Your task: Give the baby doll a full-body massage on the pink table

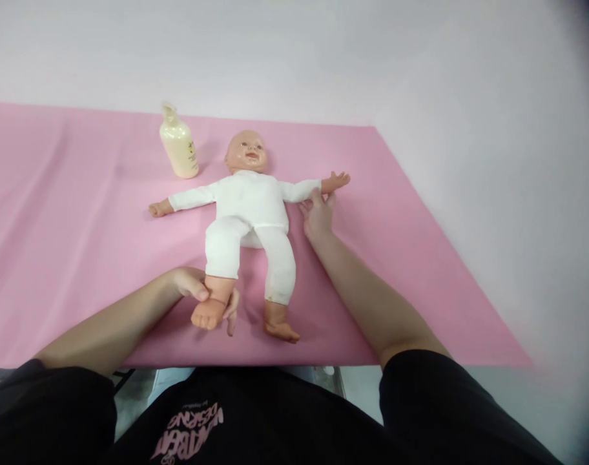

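Head camera view: we see a doll [252,197] in a white suit lying on its back at the middle of a pink cover [420,278], its two arms spread toward nine and three o'clock from its chest. Our left hand [192,284], at seven o'clock, grips the doll's ankle, thumb on the near side and fingertips showing past the far edge, with the bare foot just below the grasp. Our right hand [320,213], at three o'clock, touches the doll's forearm near the white cuff, reaching it from below; we cannot tell whether the fingers close around it. The doll's head points to twelve o'clock, and its other bare foot lies near half past five, well apart from both our hands. At ten o'clock, near the head but not touching it, a pale yellow pump bottle [182,147] stands upright on the cover. We wear a black T-shirt [275,413] with pink lettering, seen at six o'clock below the cover's near edge, while a pale wall [285,58] runs behind at twelve o'clock.
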### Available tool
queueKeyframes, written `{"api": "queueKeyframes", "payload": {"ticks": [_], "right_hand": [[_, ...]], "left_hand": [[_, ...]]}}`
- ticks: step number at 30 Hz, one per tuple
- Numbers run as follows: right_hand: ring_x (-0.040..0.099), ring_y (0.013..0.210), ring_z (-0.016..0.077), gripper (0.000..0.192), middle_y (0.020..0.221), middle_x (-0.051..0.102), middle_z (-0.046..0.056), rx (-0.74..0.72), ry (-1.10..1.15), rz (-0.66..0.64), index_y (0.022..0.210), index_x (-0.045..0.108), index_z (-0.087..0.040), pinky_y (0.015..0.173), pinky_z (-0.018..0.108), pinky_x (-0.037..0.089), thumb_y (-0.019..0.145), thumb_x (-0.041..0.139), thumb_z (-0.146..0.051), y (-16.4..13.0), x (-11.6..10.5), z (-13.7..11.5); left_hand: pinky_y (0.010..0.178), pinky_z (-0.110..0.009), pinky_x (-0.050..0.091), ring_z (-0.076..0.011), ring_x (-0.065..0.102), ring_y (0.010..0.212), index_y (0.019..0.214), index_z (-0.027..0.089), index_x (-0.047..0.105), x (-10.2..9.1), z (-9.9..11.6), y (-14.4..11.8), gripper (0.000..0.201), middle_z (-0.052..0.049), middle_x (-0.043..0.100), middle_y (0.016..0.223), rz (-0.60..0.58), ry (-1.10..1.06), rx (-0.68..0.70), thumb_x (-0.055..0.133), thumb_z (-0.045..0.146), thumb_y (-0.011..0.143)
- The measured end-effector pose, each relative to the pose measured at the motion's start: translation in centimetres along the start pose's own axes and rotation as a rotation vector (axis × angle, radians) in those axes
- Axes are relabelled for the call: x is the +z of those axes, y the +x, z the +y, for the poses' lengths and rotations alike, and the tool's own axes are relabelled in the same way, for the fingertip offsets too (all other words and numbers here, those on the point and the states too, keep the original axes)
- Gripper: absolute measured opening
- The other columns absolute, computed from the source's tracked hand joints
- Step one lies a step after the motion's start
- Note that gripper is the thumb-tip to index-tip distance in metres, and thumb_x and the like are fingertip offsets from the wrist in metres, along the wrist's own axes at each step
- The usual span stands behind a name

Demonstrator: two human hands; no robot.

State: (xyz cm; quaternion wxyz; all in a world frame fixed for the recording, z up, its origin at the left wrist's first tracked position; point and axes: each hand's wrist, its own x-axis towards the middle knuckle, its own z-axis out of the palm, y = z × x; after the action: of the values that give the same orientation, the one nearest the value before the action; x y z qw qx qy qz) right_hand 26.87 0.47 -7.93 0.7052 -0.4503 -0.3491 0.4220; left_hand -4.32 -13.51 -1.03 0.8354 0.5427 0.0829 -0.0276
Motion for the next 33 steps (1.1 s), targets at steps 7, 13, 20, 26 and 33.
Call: {"api": "queueKeyframes", "payload": {"ticks": [7, 13, 20, 26, 33], "right_hand": [[0.044, 0.155, 0.0255, 0.069, 0.168, 0.039, 0.006, -0.447, -0.176, -0.217, 0.146, 0.041, -0.036, 0.124, 0.052, 0.045, 0.087, 0.071, -0.054, -3.2, 2.0, -2.2], [0.061, 0.136, 0.0286, 0.039, 0.134, 0.069, 0.006, -0.579, -0.517, -0.531, 0.125, 0.067, -0.033, 0.128, 0.057, 0.04, 0.094, 0.065, -0.057, -5.3, 2.4, -3.1], [0.06, 0.137, 0.0305, 0.028, 0.135, 0.07, 0.004, -0.7, -0.705, -0.666, 0.119, 0.074, -0.037, 0.125, 0.063, 0.042, 0.1, 0.056, -0.044, -5.1, 2.4, -3.2], [0.061, 0.134, 0.0306, 0.029, 0.133, 0.07, 0.005, -0.658, -0.607, -0.612, 0.121, 0.072, -0.035, 0.126, 0.061, 0.041, 0.096, 0.063, -0.047, -5.2, 2.4, -2.9], [0.061, 0.137, 0.0271, 0.056, 0.145, 0.06, 0.01, -0.508, -0.26, -0.275, 0.137, 0.054, -0.03, 0.119, 0.052, 0.05, 0.089, 0.071, -0.054, -3.2, 2.1, -1.7]], "left_hand": [[0.081, -0.043, 0.057, -0.026, 0.057, 0.064, 0.057, 0.027, 0.047, -0.8, -0.6, 0.2, 0.069, 0.003, 0.028, 0.036, 0.467, -0.327, 0.427, 0.054, 0.095, 0.072], [0.079, -0.039, 0.058, -0.0208, 0.054, 0.059, 0.057, 0.024, 0.048, -0.5, 0.2, 1.0, 0.067, 0.003, 0.034, 0.041, 0.678, -0.464, 0.409, 0.051, 0.084, 0.087], [0.095, -0.043, 0.061, -0.0206, 0.066, 0.064, 0.064, 0.018, 0.06, -0.9, -0.3, 1.6, 0.064, 0.001, 0.05, 0.05, 0.77, -0.517, 0.327, 0.062, 0.076, 0.089], [0.096, -0.042, 0.059, -0.0203, 0.066, 0.067, 0.067, 0.016, 0.063, -0.5, -0.4, 1.3, 0.064, -0.001, 0.057, 0.058, 0.626, -0.365, 0.336, 0.072, 0.079, 0.078], [0.088, -0.047, 0.06, -0.0368, 0.074, 0.095, 0.08, 0.021, 0.068, -0.4, -1.0, 0.1, 0.063, -0.009, 0.071, 0.071, 0.258, -0.051, 0.107, 0.086, 0.076, 0.056]]}}
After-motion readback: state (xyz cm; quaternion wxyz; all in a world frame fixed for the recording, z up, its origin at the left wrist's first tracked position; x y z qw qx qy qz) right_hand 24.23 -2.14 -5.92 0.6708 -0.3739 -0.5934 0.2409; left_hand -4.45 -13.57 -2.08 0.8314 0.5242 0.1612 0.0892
